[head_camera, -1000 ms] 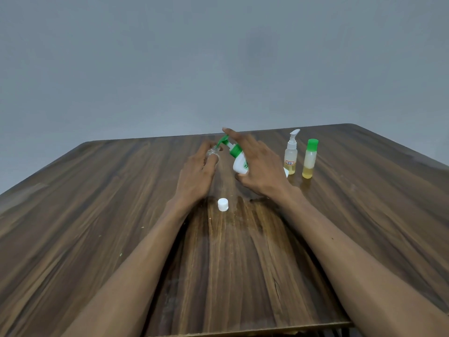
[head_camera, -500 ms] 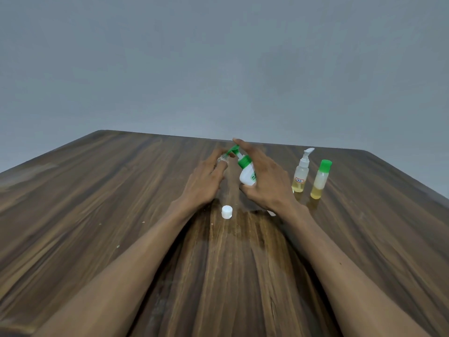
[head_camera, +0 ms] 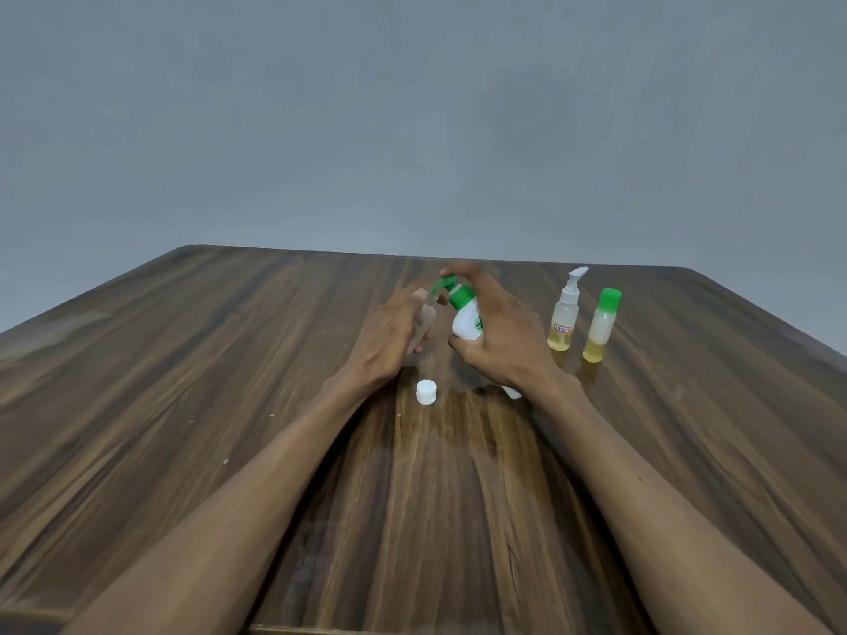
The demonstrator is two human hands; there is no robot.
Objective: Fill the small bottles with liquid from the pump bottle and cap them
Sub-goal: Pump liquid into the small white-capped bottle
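My right hand (head_camera: 504, 332) grips a white pump bottle (head_camera: 467, 319) with a green collar and green pump head, tilted to the left, one finger lying on top of the pump. Its green spout meets the mouth of a small clear bottle (head_camera: 424, 325) that my left hand (head_camera: 389, 334) holds, also tilted. A loose white cap (head_camera: 426, 391) lies on the wooden table (head_camera: 183, 382) just in front of my hands. Another small white piece (head_camera: 513, 393) shows partly under my right wrist.
Right of my right hand stand two small bottles of yellow liquid: one with a white pump top (head_camera: 566, 313), one with a green cap (head_camera: 601, 325). A grey wall rises behind the table's far edge.
The view has tipped upward, so the hands and bottles sit lower in the frame. Both hands keep their hold, with the pump spout still at the small bottle's mouth.
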